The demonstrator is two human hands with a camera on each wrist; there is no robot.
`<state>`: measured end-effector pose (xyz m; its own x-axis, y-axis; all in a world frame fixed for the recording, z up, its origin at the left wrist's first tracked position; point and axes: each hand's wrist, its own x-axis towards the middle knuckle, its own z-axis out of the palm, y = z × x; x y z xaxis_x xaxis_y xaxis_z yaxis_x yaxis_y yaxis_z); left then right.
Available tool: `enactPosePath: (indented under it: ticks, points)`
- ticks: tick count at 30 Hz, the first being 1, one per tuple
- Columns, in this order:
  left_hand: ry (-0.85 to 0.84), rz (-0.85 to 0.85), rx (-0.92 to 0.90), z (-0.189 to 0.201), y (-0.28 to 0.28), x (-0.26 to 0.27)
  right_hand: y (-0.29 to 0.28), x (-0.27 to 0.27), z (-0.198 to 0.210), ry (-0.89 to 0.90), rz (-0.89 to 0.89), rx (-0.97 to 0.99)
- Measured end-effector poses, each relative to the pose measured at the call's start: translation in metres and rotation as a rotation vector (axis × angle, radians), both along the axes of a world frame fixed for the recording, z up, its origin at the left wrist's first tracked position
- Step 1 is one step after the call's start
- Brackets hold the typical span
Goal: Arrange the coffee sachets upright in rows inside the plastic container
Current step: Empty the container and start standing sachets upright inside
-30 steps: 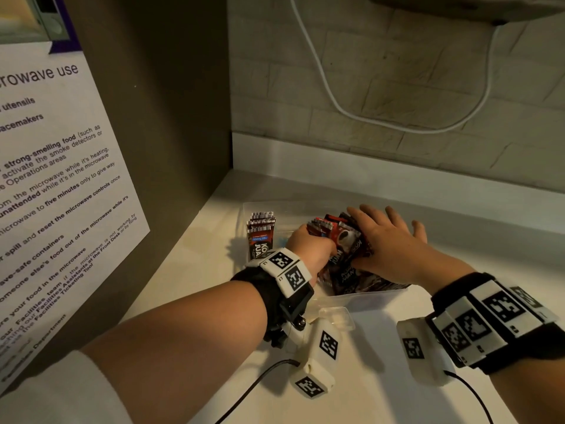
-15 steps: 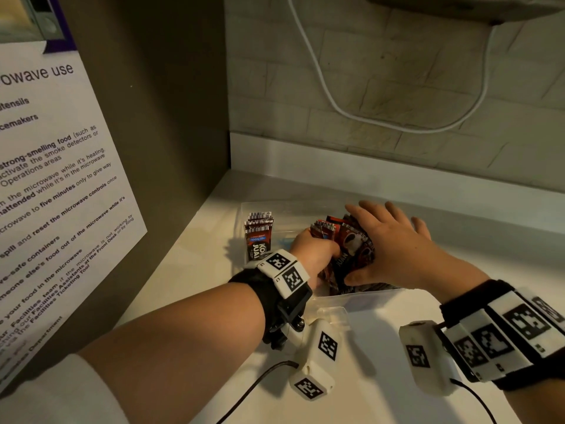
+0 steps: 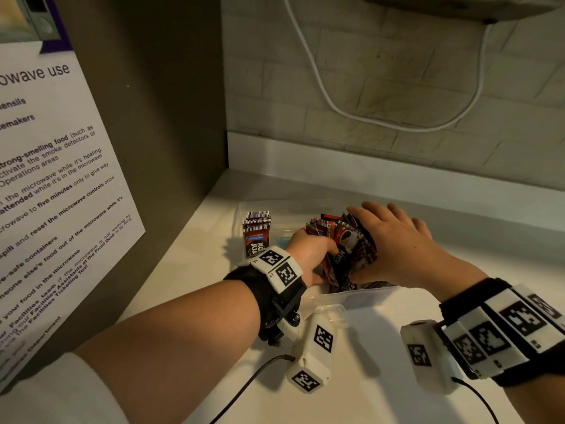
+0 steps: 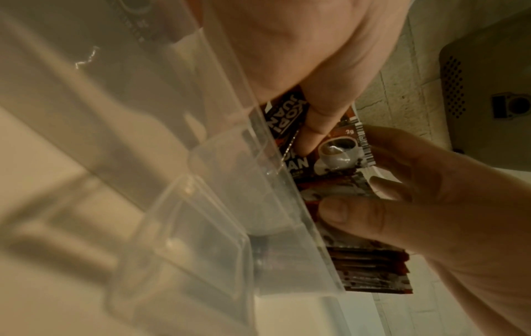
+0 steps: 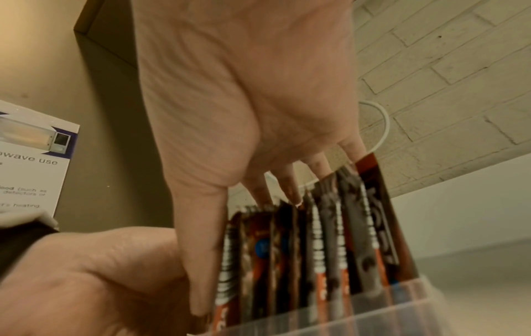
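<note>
A clear plastic container [image 3: 360,296] sits on the white counter. A short row of coffee sachets [image 3: 256,237] stands upright at its left end. At the right end, both hands hold a larger fanned bunch of red and black sachets [image 3: 347,240]. My left hand [image 3: 315,252] grips the bunch's left side, its thumb [image 4: 316,122] on a sachet face; its fingers are hidden. My right hand [image 3: 388,240] lies over the bunch's tops [image 5: 330,227], its thumb [image 5: 201,261] down the near side. The container wall [image 4: 229,159] blurs the lower sachets.
A cabinet side with a microwave notice [image 3: 52,185] stands close on the left. Behind is a brick wall with a looping white cable [image 3: 367,120] and a white ledge. An appliance [image 3: 458,7] hangs overhead at upper right. Bare counter [image 3: 382,377] lies before the container.
Both hands stay on the bunch at the container's right end. The right hand has shifted slightly farther over the sachet tops, and the bunch is pressed a little closer together.
</note>
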<state>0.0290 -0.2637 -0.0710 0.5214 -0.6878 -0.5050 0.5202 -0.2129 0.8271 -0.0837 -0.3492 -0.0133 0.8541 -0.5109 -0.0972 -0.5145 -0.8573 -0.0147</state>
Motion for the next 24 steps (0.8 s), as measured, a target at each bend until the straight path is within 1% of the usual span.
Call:
enactPosePath:
  ticks: [3, 7, 11, 15, 19, 24]
  points:
    - [0.032, 0.004, -0.010, -0.002, 0.001, 0.003, 0.004, -0.001, -0.001, -0.009, -0.017, 0.014]
    - [-0.002, 0.003, 0.025, -0.005, 0.002, 0.005, 0.010, -0.001, -0.009, -0.040, -0.044, -0.009]
    - [-0.004, 0.063, 0.005, -0.009, 0.003, 0.008, 0.011, -0.001, -0.008, -0.054, -0.047, 0.005]
    - [-0.008, 0.084, 0.039, -0.011, 0.007, 0.014, 0.009, -0.003, -0.002, -0.073, -0.058, 0.013]
    - [-0.025, 0.034, 0.067, -0.012, 0.006, 0.009, 0.009, -0.005, 0.001, -0.091, -0.069, 0.023]
    - [0.135, 0.087, -0.034, -0.012, -0.003, 0.001, 0.009, -0.007, 0.003, -0.109, -0.073, 0.031]
